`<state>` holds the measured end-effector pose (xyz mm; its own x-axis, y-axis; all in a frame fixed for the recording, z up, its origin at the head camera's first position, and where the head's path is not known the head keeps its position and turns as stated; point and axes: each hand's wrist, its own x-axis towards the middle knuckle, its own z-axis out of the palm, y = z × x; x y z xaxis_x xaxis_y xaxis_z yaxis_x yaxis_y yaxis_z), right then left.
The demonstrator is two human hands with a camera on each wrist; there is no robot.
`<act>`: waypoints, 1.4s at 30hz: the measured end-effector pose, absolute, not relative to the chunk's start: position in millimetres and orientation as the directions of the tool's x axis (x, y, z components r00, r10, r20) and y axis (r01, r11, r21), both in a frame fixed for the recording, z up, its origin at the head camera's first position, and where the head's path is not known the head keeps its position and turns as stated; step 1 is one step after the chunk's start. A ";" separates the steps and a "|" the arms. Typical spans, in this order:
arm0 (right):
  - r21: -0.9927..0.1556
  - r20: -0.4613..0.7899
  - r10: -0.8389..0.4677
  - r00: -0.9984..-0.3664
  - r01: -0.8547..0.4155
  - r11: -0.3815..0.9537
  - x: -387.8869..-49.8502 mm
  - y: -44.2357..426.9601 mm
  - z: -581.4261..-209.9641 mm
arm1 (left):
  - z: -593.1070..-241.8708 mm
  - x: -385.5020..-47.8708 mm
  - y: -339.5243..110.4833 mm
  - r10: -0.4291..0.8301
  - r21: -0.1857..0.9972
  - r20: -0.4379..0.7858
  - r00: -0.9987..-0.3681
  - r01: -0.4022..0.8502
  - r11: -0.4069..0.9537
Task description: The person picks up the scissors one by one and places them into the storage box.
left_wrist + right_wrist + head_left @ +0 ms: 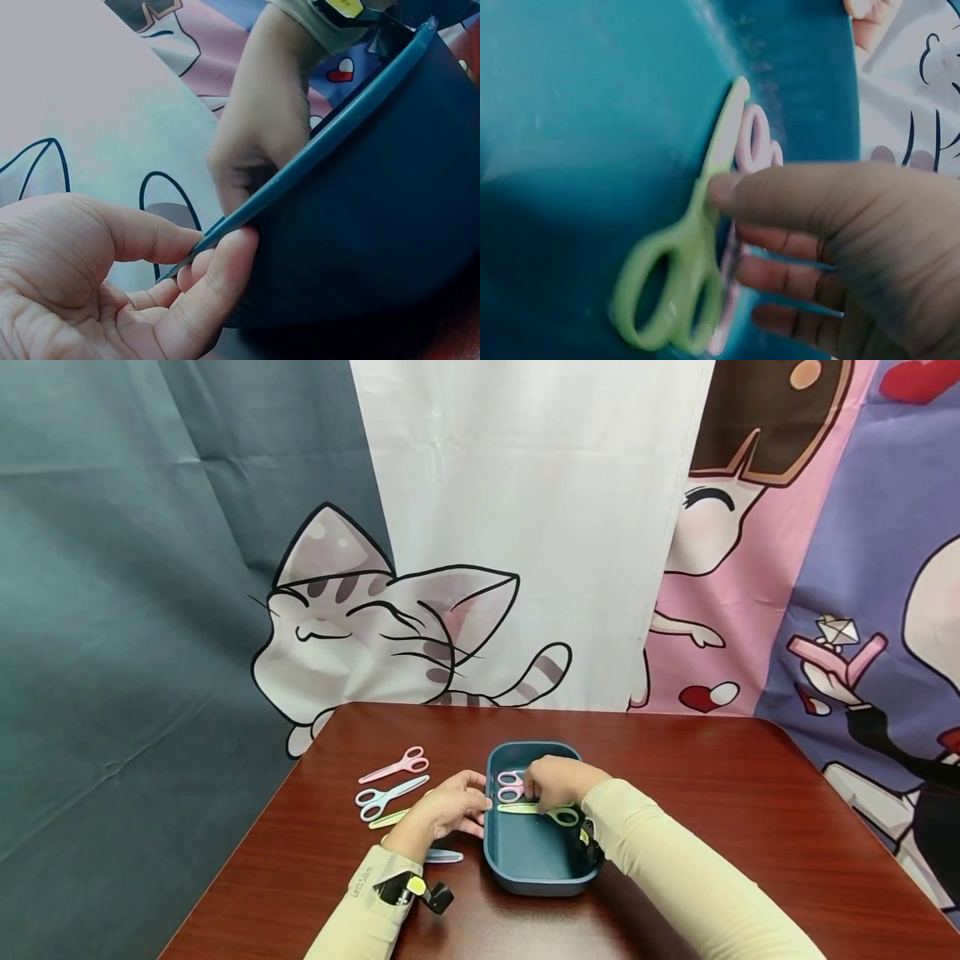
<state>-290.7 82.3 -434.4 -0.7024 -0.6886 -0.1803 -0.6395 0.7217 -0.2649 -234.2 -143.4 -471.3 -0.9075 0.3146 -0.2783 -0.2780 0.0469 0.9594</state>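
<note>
A deep blue plastic bin [525,887] stands on the table. My left hand [448,806] pinches its left rim between thumb and fingers, plainest in the left wrist view. Reaching inside, my right hand [558,781] holds a pair of light green scissors [694,251], with the thumb on the near face and the fingers behind. The green scissors lie across the bin, blades pointing left in the head view. Pink scissors [511,787] lie beside them along the far part of the bin; the hand hides much of them in the head view.
Left of the bin on the brown table [675,760] lie pink scissors [397,767], light blue scissors [388,795] and green scissors [388,819] partly behind my left hand. A blue blade [446,856] shows past my left wrist. A printed curtain [525,485] hangs behind.
</note>
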 end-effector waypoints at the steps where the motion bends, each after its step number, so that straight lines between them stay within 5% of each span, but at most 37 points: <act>1: -0.272 -0.180 -0.686 -0.705 -0.634 0.724 -291.7 83.8 -431.6 | -470.8 -234.3 -143.3 0.315 0.959 -0.279 -0.907 -0.278 0.048; 23: -0.343 0.104 -0.631 -0.769 -0.623 0.703 -306.7 167.9 -394.5 | -470.1 -231.9 -144.7 0.312 0.961 -0.274 -0.910 -0.272 0.052; 42: -0.384 -0.174 -0.597 -0.783 -0.504 0.773 -286.5 242.1 -442.3 | -469.5 -231.3 -144.0 0.334 0.961 -0.273 -0.902 -0.271 0.053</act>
